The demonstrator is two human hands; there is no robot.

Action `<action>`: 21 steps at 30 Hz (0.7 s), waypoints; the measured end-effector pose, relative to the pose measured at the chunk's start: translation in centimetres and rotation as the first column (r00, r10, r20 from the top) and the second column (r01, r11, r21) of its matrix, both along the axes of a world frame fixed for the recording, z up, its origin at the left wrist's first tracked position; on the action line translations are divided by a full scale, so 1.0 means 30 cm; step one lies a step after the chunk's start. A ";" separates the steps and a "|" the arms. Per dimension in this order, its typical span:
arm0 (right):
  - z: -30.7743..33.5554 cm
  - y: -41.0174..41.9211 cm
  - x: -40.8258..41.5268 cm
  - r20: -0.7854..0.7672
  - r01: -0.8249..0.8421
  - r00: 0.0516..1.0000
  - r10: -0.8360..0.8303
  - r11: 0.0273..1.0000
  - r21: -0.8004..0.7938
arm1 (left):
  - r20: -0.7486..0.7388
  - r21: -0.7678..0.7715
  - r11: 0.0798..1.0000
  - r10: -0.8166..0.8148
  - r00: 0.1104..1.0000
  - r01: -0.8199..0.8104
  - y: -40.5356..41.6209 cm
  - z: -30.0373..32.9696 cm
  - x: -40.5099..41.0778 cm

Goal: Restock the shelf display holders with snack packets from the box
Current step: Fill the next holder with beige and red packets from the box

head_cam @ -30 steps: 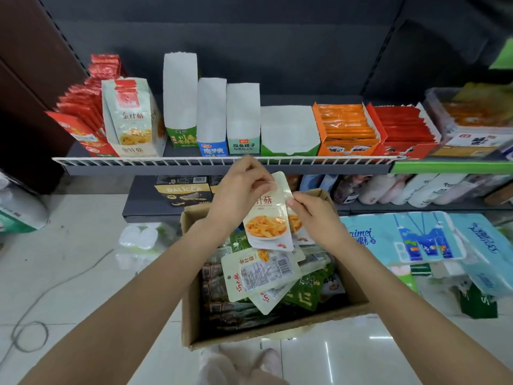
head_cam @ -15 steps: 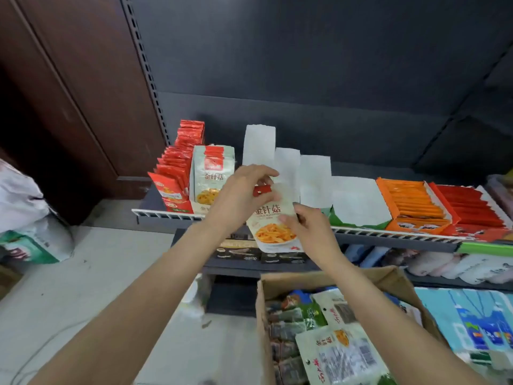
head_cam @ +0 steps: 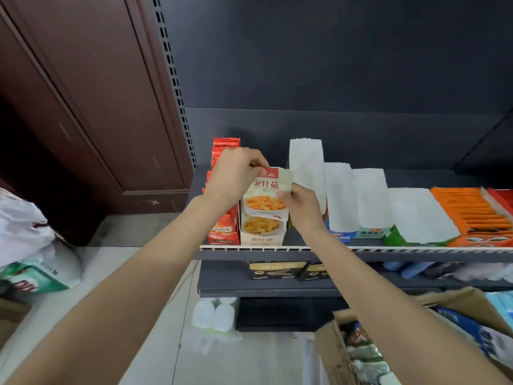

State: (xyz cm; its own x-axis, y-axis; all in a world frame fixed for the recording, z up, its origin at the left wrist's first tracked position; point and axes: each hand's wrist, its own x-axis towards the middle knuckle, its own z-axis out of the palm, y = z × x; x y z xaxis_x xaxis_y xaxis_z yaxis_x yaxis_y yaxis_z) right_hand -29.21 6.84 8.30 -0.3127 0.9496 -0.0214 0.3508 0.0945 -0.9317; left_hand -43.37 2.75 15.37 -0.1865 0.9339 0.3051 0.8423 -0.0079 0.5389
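We see a dark shelf (head_cam: 277,255) with a white wire front rail. On it stands a row of display holders: a red holder (head_cam: 224,229) at the left end, a cream holder (head_cam: 262,232) just beside it, then tall white holders (head_cam: 306,168) and an orange holder (head_cam: 472,215) further right. A cardboard box (head_cam: 341,354) sits low at the right, with packets inside, blurred. A white bag (head_cam: 22,229) lies on the floor at the left.

Both arms reach up to the shelf. Left hand (head_cam: 236,176) pinches the top left corner of a packet (head_cam: 265,194), fingers curled. Right hand (head_cam: 301,205) pinches the packet's right edge. The packet is upright, printed face toward us, over the cream holder, its lower edge at the holder's opening. We cannot tell if it touches the packets already inside.
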 end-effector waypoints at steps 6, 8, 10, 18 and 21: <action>-0.047 0.039 -0.029 0.228 0.018 0.973 -0.043 0.994 0.109 | -0.099 -0.032 0.999 -0.018 0.995 0.015 0.049 -0.065 -0.033; -0.055 0.050 -0.033 0.317 0.037 0.943 -0.099 0.980 0.195 | -0.174 -0.049 0.998 -0.038 0.984 0.030 0.062 -0.086 -0.033; -0.053 0.060 -0.037 0.275 0.090 0.950 -0.150 0.972 0.217 | -0.260 -0.093 0.995 -0.048 0.964 0.024 0.079 -0.111 -0.028; -0.029 0.093 -0.051 0.285 0.027 0.955 -0.080 0.982 0.187 | -0.292 -0.211 0.975 0.002 0.956 -0.067 0.109 -0.191 -0.015; -0.012 0.085 -0.015 0.294 -0.004 0.953 -0.067 0.972 0.233 | -0.343 -0.139 0.988 0.019 0.939 -0.070 0.087 -0.190 0.016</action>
State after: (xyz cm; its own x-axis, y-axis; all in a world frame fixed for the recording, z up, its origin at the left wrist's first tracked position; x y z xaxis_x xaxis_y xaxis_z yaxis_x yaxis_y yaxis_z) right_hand -29.66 9.39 7.93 -0.2957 0.9490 0.1099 0.6151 0.2771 -0.7381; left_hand -42.88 5.36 9.67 -0.1380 0.9661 0.2181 0.9729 0.0910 0.2125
